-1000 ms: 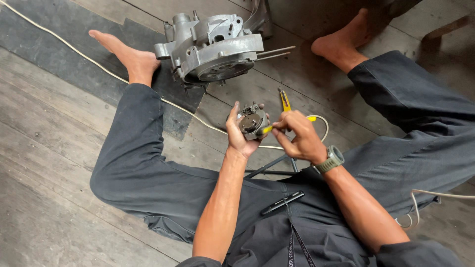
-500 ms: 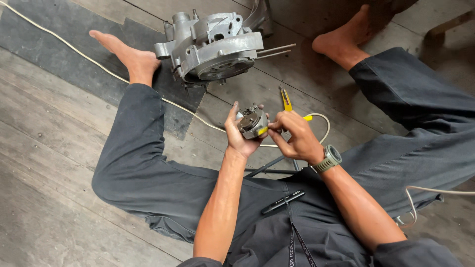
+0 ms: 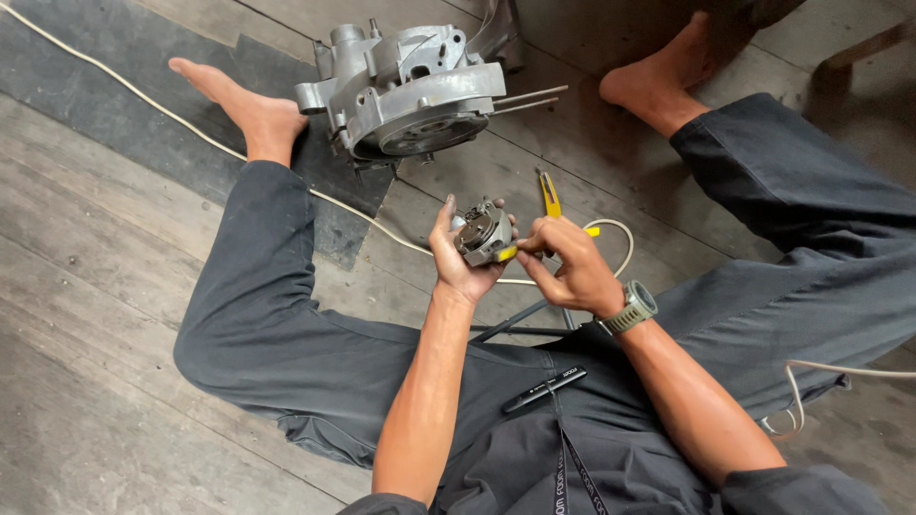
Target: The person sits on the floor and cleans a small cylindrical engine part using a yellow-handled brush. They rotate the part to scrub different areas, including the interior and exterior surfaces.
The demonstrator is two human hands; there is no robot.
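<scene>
Head view: seated on a plank floor [image 3: 105,286], one person cups a small round metal part [image 3: 482,235] in the left hand [image 3: 458,259], fingers curled around it. Right hand [image 3: 571,262] pinches one yellow-handled tool [image 3: 511,252] against the part; one engine casing [image 3: 405,91] and one yellow-handled pliers [image 3: 550,194] lie between two bare feet.

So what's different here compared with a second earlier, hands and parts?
Little changed. The left hand tilted the small round metal part slightly up and left, and the right hand followed with the yellow-tipped tool against its lower edge. Both grips held. The engine casing, yellow-handled pliers and white cable on the floor stayed put.
</scene>
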